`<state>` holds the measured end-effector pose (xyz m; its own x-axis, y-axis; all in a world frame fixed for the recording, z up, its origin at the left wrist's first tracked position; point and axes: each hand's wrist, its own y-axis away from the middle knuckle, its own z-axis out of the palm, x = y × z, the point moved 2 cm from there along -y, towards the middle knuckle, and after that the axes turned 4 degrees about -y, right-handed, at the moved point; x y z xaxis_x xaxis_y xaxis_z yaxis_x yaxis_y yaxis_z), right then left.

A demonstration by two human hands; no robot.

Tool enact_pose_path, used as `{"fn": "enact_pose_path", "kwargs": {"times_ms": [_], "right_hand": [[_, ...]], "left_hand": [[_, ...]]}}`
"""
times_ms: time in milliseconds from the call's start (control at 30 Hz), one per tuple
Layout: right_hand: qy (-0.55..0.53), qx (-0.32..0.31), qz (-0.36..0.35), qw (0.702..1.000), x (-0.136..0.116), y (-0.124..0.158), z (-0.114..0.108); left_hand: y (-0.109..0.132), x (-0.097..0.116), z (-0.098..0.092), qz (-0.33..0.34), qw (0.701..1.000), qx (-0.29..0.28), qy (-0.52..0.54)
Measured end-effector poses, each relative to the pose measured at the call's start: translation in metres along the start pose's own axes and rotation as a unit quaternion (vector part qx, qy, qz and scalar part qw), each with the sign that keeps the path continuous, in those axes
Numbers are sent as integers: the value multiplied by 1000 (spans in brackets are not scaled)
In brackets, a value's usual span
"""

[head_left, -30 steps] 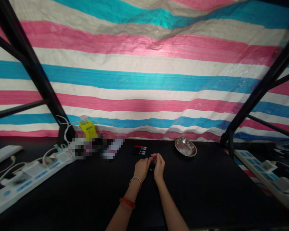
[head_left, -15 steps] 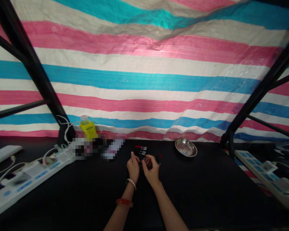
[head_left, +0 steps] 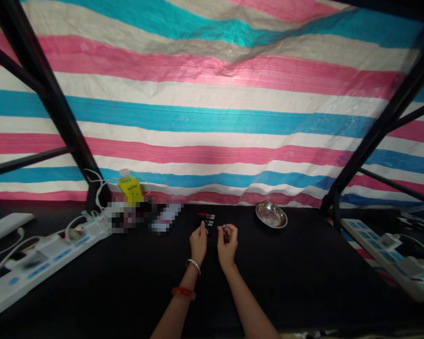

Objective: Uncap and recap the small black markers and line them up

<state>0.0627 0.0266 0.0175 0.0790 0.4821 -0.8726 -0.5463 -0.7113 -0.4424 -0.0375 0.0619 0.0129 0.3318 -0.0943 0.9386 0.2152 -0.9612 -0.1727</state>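
From the head view, we see a red stick (head_left: 202, 214) and a few black sticks (head_left: 202, 222) lying close side by side on the dark surface (head_left: 289, 278), just beyond the hands. Their long axes run left to right, with the pale, silvery ends pointing right.

Our right hand (head_left: 227, 246) has its fingers pinched on a small silvery piece (head_left: 224, 226) just right of that row. It seems to lie roughly crosswise, pale part toward the left hand — but too small and too covered for us to be sure of its axis.

Our left hand (head_left: 198, 245) is at the near side of the sticks, thumb pointing forward; we cannot tell whether its fingers are clamped on anything. The hands are apart. Farther right sits a round metal dish (head_left: 270, 216); a yellow bottle (head_left: 131, 189) stands far left.
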Motion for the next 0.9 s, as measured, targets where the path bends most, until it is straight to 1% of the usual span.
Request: {"fn": "enact_pose_path", "kwargs": {"times_ms": [67, 200, 367, 467, 733, 833, 900], "right_hand": [[1, -3, 1, 1000, 0, 0, 0], [17, -10, -3, 1000, -3, -1, -1], [36, 13, 2, 999, -1, -1, -4], [39, 14, -4, 999, 2, -1, -3], [45, -17, -26, 998, 7, -1, 0], [55, -20, -21, 998, 11, -3, 0], [53, -31, -13, 998, 13, -4, 0]], "left_hand": [[0, 1, 0, -8, 1000, -5, -14], [-2, 0, 1, 0, 999, -3, -41], [-4, -5, 1, -16, 999, 33, -8], [-3, -4, 0, -19, 999, 49, 0], [-1, 2, -10, -39, 991, 121, 40], [-1, 2, -14, -43, 985, 160, 39], [-2, 1, -16, -41, 984, 173, 28]]}}
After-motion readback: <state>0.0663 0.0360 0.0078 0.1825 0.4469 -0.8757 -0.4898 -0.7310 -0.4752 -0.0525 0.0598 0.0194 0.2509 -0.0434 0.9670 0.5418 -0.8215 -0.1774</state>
